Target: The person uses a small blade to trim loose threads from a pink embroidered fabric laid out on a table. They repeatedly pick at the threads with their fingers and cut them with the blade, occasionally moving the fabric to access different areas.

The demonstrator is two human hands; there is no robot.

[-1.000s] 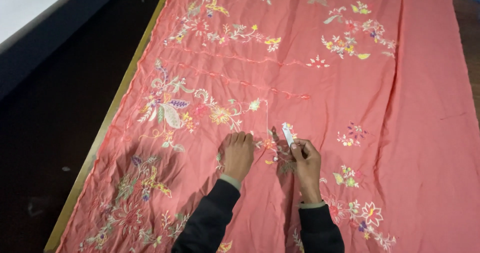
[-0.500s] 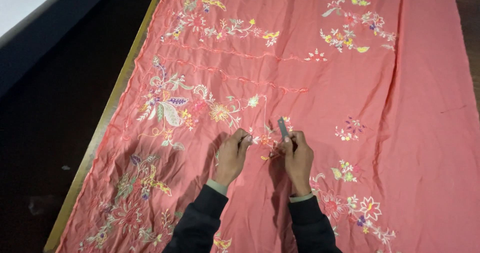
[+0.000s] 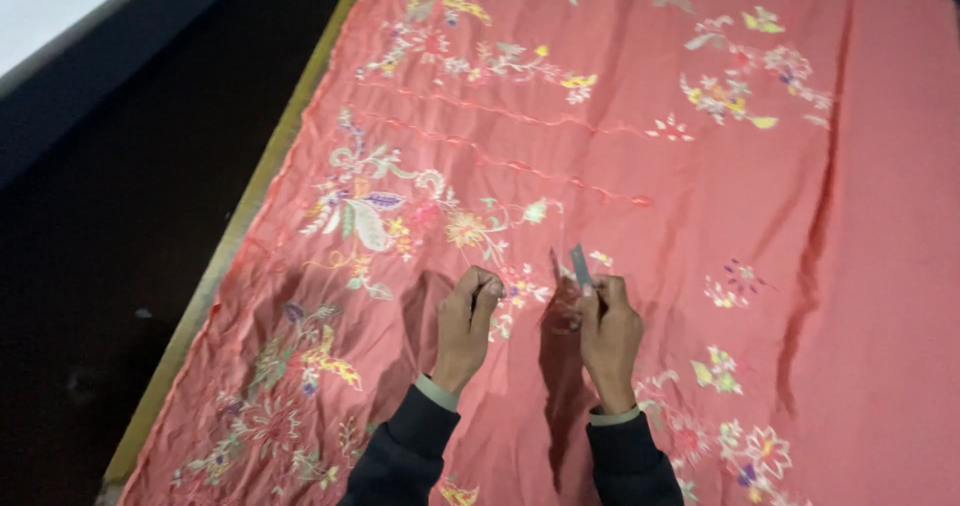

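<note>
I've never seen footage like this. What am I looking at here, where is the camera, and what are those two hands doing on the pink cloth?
There is no machine here: a person works with two bare hands, and the one camera sits on that person's head, looking down, so the dark sleeves come in from the bottom edge. Spread over the surface is a large salmon-pink cloth embroidered with coloured flowers and leaves. A yellowish table edge shows along the cloth's left side, with dark floor beyond it. The left hand is curled, its fingertips pinching or pressing the cloth beside a small flower motif. The right hand holds a small, thin grey tool upright; it looks like a little blade or snips, but it is too small to tell which. The two hands are close together but do not touch.
</note>
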